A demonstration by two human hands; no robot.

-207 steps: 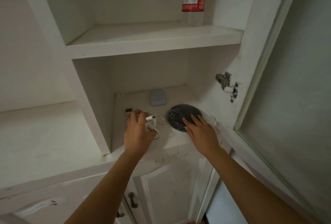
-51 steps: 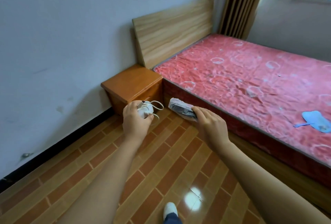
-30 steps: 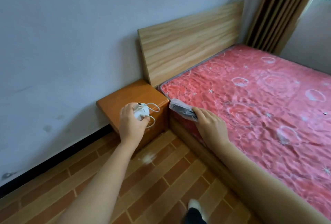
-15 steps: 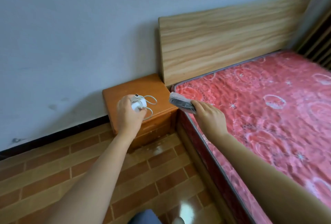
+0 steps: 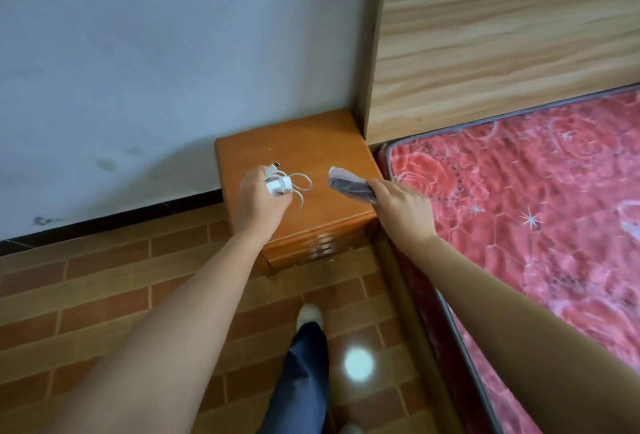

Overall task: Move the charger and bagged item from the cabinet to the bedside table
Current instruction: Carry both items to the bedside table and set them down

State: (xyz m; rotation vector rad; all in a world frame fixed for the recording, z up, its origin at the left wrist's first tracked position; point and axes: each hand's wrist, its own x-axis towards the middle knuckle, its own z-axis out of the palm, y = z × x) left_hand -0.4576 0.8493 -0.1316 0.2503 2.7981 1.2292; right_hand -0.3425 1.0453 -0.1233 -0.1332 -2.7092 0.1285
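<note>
My left hand [image 5: 261, 199] is closed around a white charger [image 5: 278, 185], whose thin white cable loops out to the right and whose plug end sticks up past my fingers. My right hand [image 5: 401, 206] pinches one end of a dark item in a clear plastic bag [image 5: 349, 185]. Both hands hover over the top of the orange wooden bedside table [image 5: 311, 142], left hand above its left half, the bagged item above its right edge. Whether either object touches the tabletop I cannot tell.
A light wooden headboard [image 5: 502, 35] and a red patterned mattress [image 5: 536, 208] stand right of the table. A grey wall [image 5: 156, 52] with a black skirting runs behind. My leg and white shoe [image 5: 309, 315] stand on the brick-patterned floor [image 5: 86, 288] before the table.
I have stepped closer to the bedside table and look down on it more steeply. Both hands, still gripping the charger and the bagged item, now hang over the tabletop.
</note>
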